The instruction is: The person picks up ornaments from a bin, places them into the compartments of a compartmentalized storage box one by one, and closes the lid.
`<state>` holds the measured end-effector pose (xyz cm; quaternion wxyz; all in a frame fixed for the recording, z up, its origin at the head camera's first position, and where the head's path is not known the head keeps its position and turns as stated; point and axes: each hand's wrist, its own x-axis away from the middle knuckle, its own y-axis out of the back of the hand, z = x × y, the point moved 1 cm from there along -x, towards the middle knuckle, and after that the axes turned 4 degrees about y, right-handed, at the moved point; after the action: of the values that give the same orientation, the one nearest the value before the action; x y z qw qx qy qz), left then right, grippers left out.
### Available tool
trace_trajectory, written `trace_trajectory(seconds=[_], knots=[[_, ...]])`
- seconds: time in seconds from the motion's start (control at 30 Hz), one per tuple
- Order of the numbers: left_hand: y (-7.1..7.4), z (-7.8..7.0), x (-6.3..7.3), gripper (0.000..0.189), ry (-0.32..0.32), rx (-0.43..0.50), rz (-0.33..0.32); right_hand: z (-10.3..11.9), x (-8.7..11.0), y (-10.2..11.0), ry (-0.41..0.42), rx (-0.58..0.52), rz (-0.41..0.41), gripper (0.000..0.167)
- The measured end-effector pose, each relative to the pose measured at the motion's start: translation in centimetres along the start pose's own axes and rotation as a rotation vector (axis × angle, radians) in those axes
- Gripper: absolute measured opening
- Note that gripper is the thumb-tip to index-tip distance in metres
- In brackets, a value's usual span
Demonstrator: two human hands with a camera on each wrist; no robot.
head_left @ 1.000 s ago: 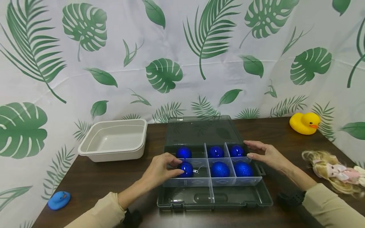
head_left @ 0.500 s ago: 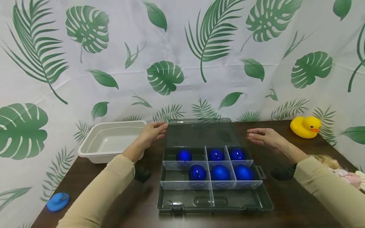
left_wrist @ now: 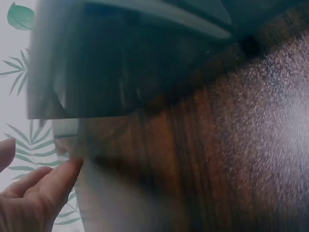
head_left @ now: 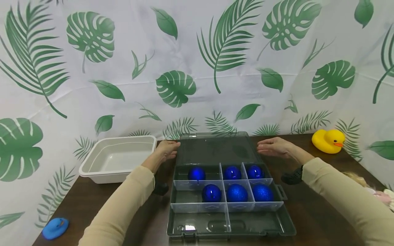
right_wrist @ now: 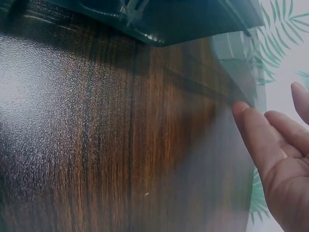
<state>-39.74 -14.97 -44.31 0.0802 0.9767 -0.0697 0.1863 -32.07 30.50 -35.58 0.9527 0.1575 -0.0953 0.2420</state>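
A grey see-through plastic box [head_left: 200, 220] lies opened out on the table, its lid [head_left: 215, 150] laid back towards the wall. White dividers split the tray, where several blue Christmas baubles [head_left: 211, 193] sit, some shiny and some glittery [head_left: 237, 193]. My left hand [head_left: 164, 151] is at the lid's left edge, fingers fairly straight. On the other side my right hand [head_left: 275, 148] is at the lid's right edge, fingers extended. In the wrist views, the left fingers [left_wrist: 58, 183] and the right fingers [right_wrist: 258, 135] come close to the lid's edges; contact is unclear.
A white plastic basin [head_left: 118, 157] stands left of the box. A blue toy duck [head_left: 55, 228] is at the front left, and a yellow duck [head_left: 328, 140] at the back right. A doll [head_left: 381, 196] lies at the right, partly behind my sleeve.
My left hand has let go of a shiny bauble in the front left compartment, which now lies further right, and has moved back to the lid. My right hand has also moved back along the lid.
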Motion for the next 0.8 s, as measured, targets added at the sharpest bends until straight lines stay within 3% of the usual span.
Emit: trace_trajectory(seconds=[0.17, 0.27, 0.3, 0.4, 0.5, 0.53, 0.6, 0.7, 0.8], knots=[[-2.5, -3.5, 6.7, 0.057, 0.063, -0.004, -0.04, -0.1, -0.3, -0.4, 0.005, -0.014, 0.012, 0.056], [-2.9, -4.0, 7.8, 0.053, 0.044, 0.002, -0.072, -0.1, -0.3, -0.5, 0.004, -0.022, 0.002, 0.056], [-2.4, -3.1, 6.6, 0.052, -0.006, 0.027, -0.058, -0.1, -0.3, -0.5, 0.005, -0.026, -0.005, 0.056], [-2.0, -2.7, 6.2, 0.05, -0.041, 0.033, -0.084, 0.1, 0.0, -0.5, 0.03, -0.035, -0.034, 0.058], [-2.1, -3.6, 7.3, 0.045, -0.09, 0.056, -0.127, 0.3, 0.3, -0.5, 0.074, -0.068, -0.089, 0.059], [-2.6, -4.7, 8.9, 0.045, -0.07, 0.043, -0.164, 0.3, 0.4, -0.5, 0.098, -0.085, -0.101, 0.059], [-2.7, -5.6, 10.3, 0.042, -0.106, 0.083, -0.174, 0.5, 0.6, -0.6, 0.132, -0.123, -0.134, 0.061], [-2.8, -6.4, 11.8, 0.043, -0.137, 0.137, -0.159, 0.8, 0.8, -1.0, 0.167, -0.178, -0.183, 0.064], [-2.7, -6.6, 12.9, 0.043, -0.153, 0.151, -0.131, 1.0, 1.2, -1.5, 0.18, -0.161, -0.241, 0.066]])
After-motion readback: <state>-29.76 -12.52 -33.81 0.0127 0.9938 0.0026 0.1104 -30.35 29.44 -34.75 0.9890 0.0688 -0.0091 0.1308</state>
